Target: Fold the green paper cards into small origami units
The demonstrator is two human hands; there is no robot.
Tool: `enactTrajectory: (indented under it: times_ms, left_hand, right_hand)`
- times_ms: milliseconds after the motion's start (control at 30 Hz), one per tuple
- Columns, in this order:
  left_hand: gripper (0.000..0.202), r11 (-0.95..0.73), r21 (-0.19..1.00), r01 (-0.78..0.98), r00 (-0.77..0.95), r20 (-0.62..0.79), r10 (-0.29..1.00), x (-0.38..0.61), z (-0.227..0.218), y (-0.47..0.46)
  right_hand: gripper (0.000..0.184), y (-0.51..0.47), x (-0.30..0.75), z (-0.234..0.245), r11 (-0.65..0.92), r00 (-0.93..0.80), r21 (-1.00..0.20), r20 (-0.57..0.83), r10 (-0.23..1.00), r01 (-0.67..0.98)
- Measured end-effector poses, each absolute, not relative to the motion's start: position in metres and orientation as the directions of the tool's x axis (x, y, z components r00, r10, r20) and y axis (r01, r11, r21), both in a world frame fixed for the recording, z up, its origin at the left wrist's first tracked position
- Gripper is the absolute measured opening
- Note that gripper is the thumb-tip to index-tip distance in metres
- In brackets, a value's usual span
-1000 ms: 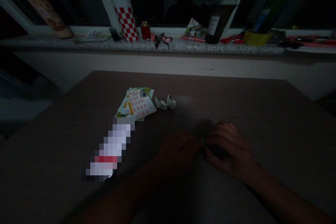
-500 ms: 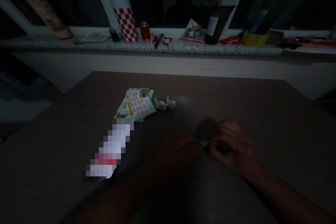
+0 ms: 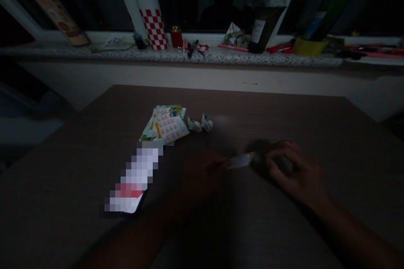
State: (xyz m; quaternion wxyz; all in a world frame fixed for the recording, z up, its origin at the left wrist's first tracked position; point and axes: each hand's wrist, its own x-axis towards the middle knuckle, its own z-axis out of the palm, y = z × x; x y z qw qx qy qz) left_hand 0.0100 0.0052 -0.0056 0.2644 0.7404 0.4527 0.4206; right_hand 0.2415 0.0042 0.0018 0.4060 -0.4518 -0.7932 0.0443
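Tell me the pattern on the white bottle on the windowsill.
The bottle has red-and-white checks low down; head view.

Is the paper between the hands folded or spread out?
Folded, apparently: only a narrow strip shows between left hand and right hand; creases too dark.

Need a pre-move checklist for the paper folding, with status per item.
1. Hold on paper strip at both ends, left hand and right hand: ok.
2. Strip lifted off table: cannot tell, too dark.
3. Strip's fold state: cannot tell, blurred.
4. Gap from hands to folded pieces: ok.
5. Gap from hands to paper stack: ok.
6. Gap from left arm to phone: cannot tell, arm in shadow.
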Motion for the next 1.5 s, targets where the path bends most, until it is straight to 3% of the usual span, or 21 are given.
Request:
enactTrajectory:
  times_ms: [133,367,733,967,1167,1267,1400,1500]
  left_hand:
    - [0.012,-0.17,0.927,0.334,0.121,0.136,0.983,0.016,-0.005,0.006]
    - [0.015,-0.006,0.976,0.217,0.266,-0.053,0.963,0.02,-0.014,0.006]
    - [0.026,0.004,0.985,0.171,0.521,-0.094,0.848,0.023,-0.013,0.007]
    - [0.025,0.214,0.977,0.0,0.592,-0.173,0.787,0.022,-0.015,0.011]
    - [0.023,0.38,0.918,-0.116,0.573,-0.25,0.78,0.021,-0.016,0.012]
    - [0.029,0.424,0.891,-0.16,0.546,-0.278,0.79,0.021,-0.019,0.013]
    - [0.044,0.398,0.903,-0.163,0.519,-0.265,0.813,0.02,-0.021,0.014]
    - [0.046,0.288,0.952,-0.1,0.464,-0.212,0.86,0.019,-0.019,0.012]
  right_hand:
    - [0.009,0.001,0.231,-0.003,0.541,-0.227,-0.567,0.53,0.817,0.621]
    - [0.005,-0.002,0.223,-0.012,0.416,-0.159,-0.788,0.387,0.908,0.454]
    - [0.012,-0.006,0.222,-0.015,0.323,-0.098,-0.866,0.309,0.946,0.383]
    - [0.008,-0.005,0.217,-0.015,0.262,-0.027,-0.914,0.267,0.963,0.31]
    - [0.02,-0.003,0.221,-0.016,0.143,0.049,-0.962,0.159,0.986,0.232]
    - [0.022,-0.004,0.225,-0.016,0.175,0.016,-0.951,0.184,0.983,0.254]
    - [0.019,-0.006,0.227,-0.017,0.276,-0.097,-0.911,0.259,0.961,0.306]
    - [0.016,-0.005,0.227,-0.018,0.27,-0.093,-0.909,0.253,0.963,0.317]
